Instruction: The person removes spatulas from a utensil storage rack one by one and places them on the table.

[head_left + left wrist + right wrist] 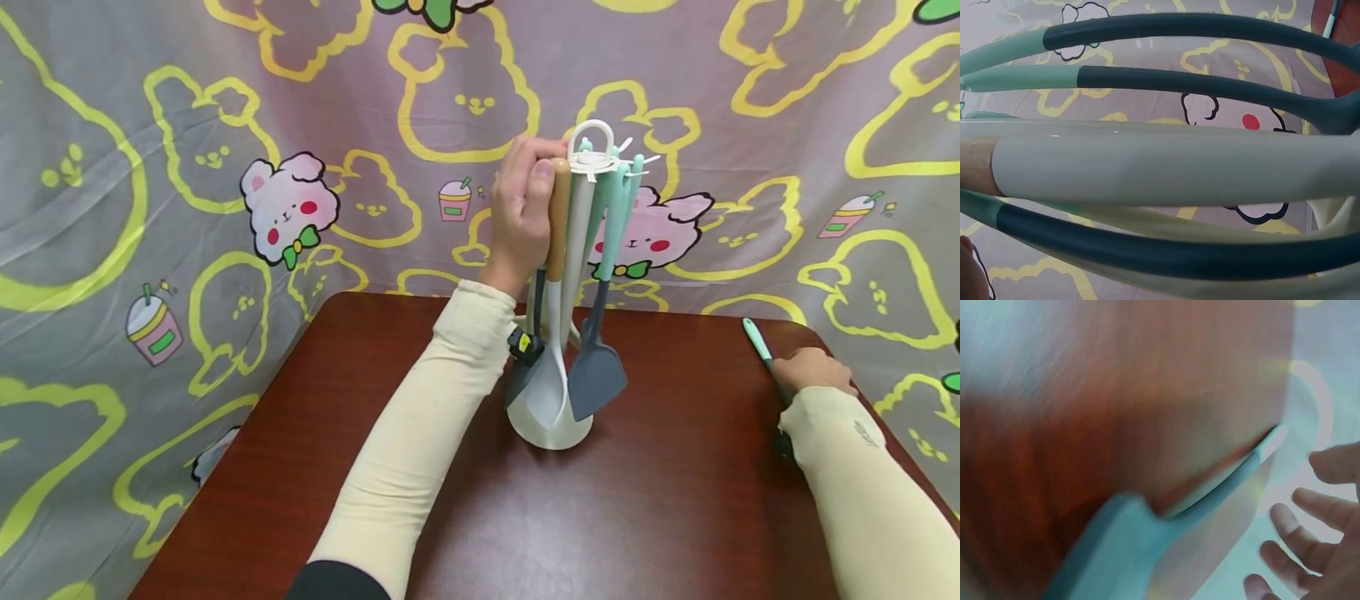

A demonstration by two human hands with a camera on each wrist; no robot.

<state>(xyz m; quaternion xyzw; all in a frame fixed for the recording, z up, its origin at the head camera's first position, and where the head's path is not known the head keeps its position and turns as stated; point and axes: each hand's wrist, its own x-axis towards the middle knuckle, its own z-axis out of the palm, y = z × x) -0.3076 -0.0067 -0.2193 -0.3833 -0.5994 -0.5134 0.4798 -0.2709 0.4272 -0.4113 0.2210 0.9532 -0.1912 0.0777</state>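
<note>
A white utensil rack (553, 437) with a round base and a loop on top stands on the table. My left hand (521, 196) is at its top, the thumb against the wooden handle of a white spoon (549, 387) and the fingers curled behind it. In the left wrist view, the white shaft of the spoon (1166, 165) crosses close to the camera. Beside it hangs a grey spatula (597, 379) with a mint handle. At the right, another mint-handled utensil (757, 337) lies on the table. Over it is my right hand (813, 372), its fingers spread apart beside the utensil (1210, 500) in the right wrist view.
The dark brown table (675, 475) has its back and right edges against a patterned curtain (360, 108). More dark-shafted, mint-handled utensils (1210, 81) hang around the rack, with small hooks (637, 162) sticking out at its top.
</note>
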